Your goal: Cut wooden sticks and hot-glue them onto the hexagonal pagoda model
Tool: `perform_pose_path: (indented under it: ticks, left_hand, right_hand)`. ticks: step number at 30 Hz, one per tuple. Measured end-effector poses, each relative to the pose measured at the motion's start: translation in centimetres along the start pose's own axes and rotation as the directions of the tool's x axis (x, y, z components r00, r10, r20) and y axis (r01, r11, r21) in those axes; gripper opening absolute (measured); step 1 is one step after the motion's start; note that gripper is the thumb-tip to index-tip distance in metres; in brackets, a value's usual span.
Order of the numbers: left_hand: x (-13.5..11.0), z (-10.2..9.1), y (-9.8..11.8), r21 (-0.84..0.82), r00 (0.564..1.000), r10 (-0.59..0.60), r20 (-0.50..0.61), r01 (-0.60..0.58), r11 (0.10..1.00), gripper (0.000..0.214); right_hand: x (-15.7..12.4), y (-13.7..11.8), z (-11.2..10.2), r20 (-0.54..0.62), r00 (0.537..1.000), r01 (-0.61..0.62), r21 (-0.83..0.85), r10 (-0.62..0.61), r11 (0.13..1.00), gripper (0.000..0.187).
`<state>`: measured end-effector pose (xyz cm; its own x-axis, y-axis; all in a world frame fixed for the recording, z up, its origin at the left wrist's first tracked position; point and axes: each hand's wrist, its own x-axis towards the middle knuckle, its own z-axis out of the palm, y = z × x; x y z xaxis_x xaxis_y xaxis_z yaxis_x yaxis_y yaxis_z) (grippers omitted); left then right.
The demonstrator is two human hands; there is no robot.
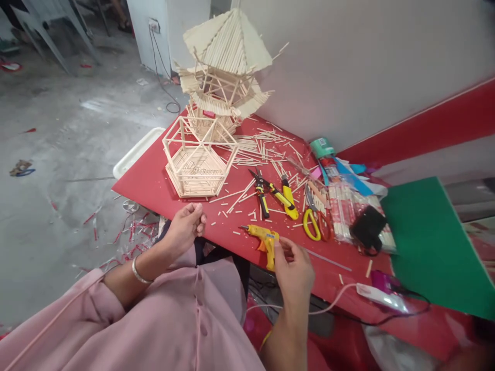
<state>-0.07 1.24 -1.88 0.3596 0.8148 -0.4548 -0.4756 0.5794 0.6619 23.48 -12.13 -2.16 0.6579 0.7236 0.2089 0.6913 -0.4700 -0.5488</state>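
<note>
The glue gun (265, 238) lies near the table (154, 180) edge, nozzle pointing left, handle against the right hand (294, 268), though I can't tell if it grips. The left hand (185, 225), loosely curled, sits farther off

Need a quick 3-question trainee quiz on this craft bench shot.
1. True or false: the glue gun sits on the red table next to the right hand.
2. The open stick frame beside the stick tower is: A square, B hexagonal, C round.
3. Which wrist wears the bangle?
Key: 1 true; 2 B; 3 left.
</note>
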Motion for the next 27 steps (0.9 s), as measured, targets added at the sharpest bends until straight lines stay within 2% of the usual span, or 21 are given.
perform_pose_path:
  ticks: [4, 7, 10, 14, 17, 19, 21, 23, 27]
  left_hand:
    - [0.4, 0.6, 0.0, 0.041, 0.997, 0.029, -0.071, -0.026, 0.999, 0.054]
    - [0.8, 0.6, -0.4, 0.094, 0.995, 0.052, -0.085, -0.044, 0.995, 0.058]
    - [1.0, 0.4, -0.6, 0.218, 0.987, 0.132, -0.093, -0.110, 0.970, 0.057]
    - [1.2, 0.1, -0.1, 0.452, 0.958, 0.274, -0.081, -0.210, 0.867, 0.044]
    - [1.1, -0.1, 0.2, 0.537, 0.956, 0.290, -0.044, -0.222, 0.814, 0.040]
    - [1.2, -0.3, 0.2, 0.511, 0.971, 0.234, -0.040, -0.181, 0.840, 0.046]
    - [1.4, -0.5, 0.0, 0.432, 0.988, 0.146, -0.039, -0.115, 0.894, 0.049]
    - [1.6, -0.7, -0.2, 0.353, 0.996, 0.074, -0.041, -0.054, 0.934, 0.049]
    - [2.0, -0.8, -0.2, 0.326, 0.999, 0.017, -0.038, -0.004, 0.946, 0.051]
  right_hand:
    - [-0.5, 1.3, 0.1, 0.204, 0.974, -0.082, -0.091, 0.099, 0.993, 0.045]
    - [-0.5, 1.3, 0.3, 0.307, 0.941, -0.102, -0.153, 0.145, 0.983, 0.046]
    - [0.0, 1.0, 0.4, 0.366, 0.907, -0.133, -0.221, 0.209, 0.966, 0.045]
    - [1.0, 1.1, 0.5, 0.380, 0.876, -0.224, -0.222, 0.296, 0.949, 0.038]
    - [1.2, 1.6, 0.9, 0.339, 0.880, -0.332, -0.063, 0.333, 0.941, 0.031]
    - [0.8, 1.6, 1.2, 0.288, 0.885, -0.415, 0.139, 0.365, 0.899, 0.034]
    - [0.1, 0.8, 1.3, 0.237, 0.893, -0.447, 0.355, 0.383, 0.821, 0.040]
    - [-0.6, -0.8, 1.1, 0.207, 0.916, -0.402, 0.499, 0.345, 0.768, 0.041]
    - [-1.3, -5.3, 0.5, 0.200, 0.972, -0.218, 0.596, 0.120, 0.773, 0.035]
